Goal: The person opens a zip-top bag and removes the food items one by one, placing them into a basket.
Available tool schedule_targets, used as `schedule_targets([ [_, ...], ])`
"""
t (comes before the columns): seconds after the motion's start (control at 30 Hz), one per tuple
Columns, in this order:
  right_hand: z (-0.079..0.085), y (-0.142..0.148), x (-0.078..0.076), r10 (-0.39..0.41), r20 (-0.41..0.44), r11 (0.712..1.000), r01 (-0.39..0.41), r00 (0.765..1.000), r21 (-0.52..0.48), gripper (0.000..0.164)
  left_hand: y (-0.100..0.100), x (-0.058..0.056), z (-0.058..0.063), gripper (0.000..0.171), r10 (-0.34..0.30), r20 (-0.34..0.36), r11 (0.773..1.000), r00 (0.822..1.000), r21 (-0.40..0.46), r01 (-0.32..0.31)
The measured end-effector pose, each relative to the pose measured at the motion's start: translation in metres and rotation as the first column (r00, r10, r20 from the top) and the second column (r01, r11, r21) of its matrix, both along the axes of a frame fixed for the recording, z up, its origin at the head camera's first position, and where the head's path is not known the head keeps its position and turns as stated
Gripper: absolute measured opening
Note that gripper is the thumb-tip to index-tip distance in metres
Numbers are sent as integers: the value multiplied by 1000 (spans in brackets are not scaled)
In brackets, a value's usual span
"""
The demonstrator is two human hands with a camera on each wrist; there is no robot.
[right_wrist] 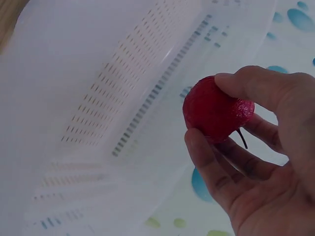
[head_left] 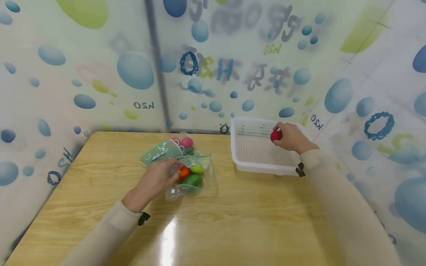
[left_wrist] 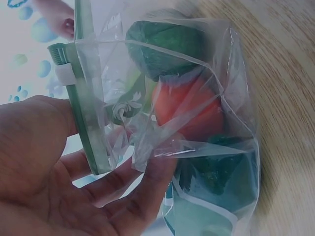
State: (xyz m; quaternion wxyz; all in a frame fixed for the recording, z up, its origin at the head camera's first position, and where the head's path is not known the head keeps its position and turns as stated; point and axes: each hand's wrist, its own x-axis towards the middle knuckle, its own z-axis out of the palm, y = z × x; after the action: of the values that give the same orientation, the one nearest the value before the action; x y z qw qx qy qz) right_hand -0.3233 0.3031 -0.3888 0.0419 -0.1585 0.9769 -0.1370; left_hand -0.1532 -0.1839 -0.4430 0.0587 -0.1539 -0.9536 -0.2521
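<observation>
My right hand (head_left: 293,138) pinches a small round red fruit (right_wrist: 214,110) between thumb and fingertips, over the white perforated basket (head_left: 234,147). A short dark stem sticks out of the fruit in the right wrist view. My left hand (head_left: 158,179) grips a clear zip bag (left_wrist: 236,93) by its opening, beside the green zip strip (left_wrist: 81,118) with its white slider. Inside the bag show an orange-red piece (left_wrist: 189,108), a dark green one (left_wrist: 167,46) and, in the head view, a light green one (head_left: 197,168). The bag lies on the wooden table.
Behind the left hand lies a green printed part of a bag (head_left: 166,150) with a pink round piece (head_left: 187,142) next to it. The wooden table (head_left: 233,229) reaches the patterned wall (head_left: 213,92) at the back, and the basket stands close to that wall.
</observation>
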Motion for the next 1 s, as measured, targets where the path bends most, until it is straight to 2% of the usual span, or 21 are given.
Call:
schedule_targets([
  [0.2,-2,18,-3,-29,60,999,27,998,42,42,0,0,-1,22,-13,-18,1000,1000,-11,12],
  [0.63,-12,28,-3,-82,189,991,61,978,115,40,0,-1,-1,22,-10,-16,1000,1000,-7,10],
  [0.83,-11,27,-1,-97,210,989,71,973,128,47,0,0,-1,22,-11,-13,1000,1000,-5,11],
  [1.0,-9,24,4,-85,190,991,63,978,116,49,1,1,0,23,-9,-3,1000,1000,-2,9],
])
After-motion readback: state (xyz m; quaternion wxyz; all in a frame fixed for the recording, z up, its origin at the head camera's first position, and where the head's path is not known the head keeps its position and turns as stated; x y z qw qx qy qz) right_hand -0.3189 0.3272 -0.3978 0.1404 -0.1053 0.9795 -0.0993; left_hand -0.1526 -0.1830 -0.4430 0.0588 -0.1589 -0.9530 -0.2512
